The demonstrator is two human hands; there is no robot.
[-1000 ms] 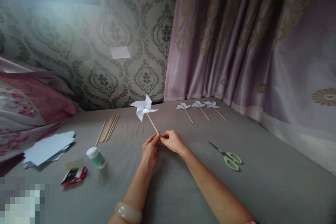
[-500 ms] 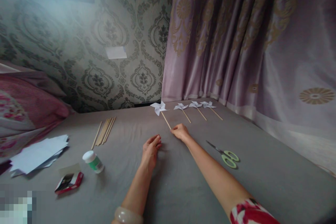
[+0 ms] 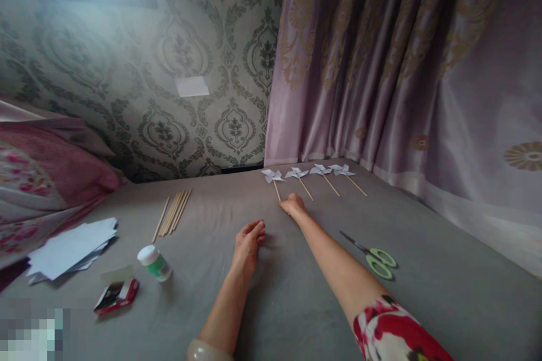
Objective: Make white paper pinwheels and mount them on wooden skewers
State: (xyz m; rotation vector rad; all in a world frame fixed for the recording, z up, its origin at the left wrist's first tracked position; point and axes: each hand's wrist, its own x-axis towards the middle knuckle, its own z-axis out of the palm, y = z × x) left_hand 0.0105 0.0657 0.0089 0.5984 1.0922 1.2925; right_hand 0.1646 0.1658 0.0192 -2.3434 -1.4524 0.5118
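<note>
At the far side of the grey-covered surface, my right hand (image 3: pixel 293 204) pinches the lower end of the wooden stick of a white paper pinwheel (image 3: pixel 273 176). It is the leftmost in a row with several similar pinwheels, the nearest being a second pinwheel (image 3: pixel 296 173) just to its right. My left hand (image 3: pixel 249 238) is nearer to me and to the left, low over the cloth. Its fingers are curled together, and nothing shows between them.
On the left are several wooden sticks (image 3: pixel 174 213), a stack of white paper (image 3: pixel 74 249), a white-capped bottle (image 3: pixel 154 263) and an open red box (image 3: pixel 116 295). Green-handled scissors (image 3: pixel 375 258) lie right of my right forearm. Behind are a patterned wall and a purple curtain (image 3: pixel 292 124).
My right hand has brought the pinwheel down and to the right, into line with the others on the surface. The left hand keeps its curled pose. The view has shifted slightly.
</note>
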